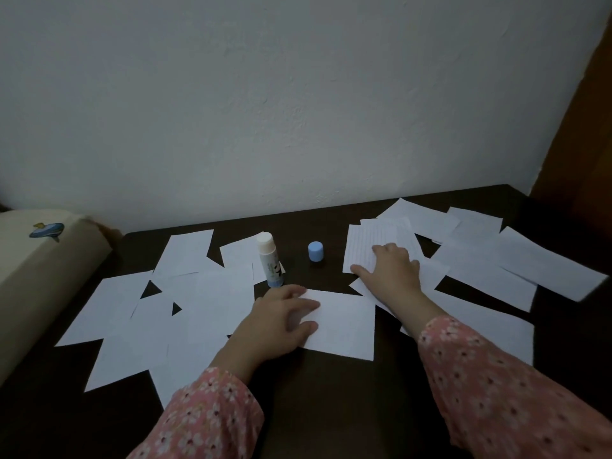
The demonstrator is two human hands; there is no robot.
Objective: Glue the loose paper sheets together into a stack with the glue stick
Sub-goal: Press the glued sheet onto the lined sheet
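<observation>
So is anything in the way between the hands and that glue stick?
Nothing visible. The glue stick stands upright with its cap off beside it, just beyond the left hand, with bare table between. The right hand rests on lined paper farther right.

One uncapped white glue stick [270, 260] standing upright, one small blue plastic cap [316, 251], many overlapping loose white paper sheets [341, 324], too many to count exactly, two hands, left hand [281, 314], right hand [389, 271]
</observation>
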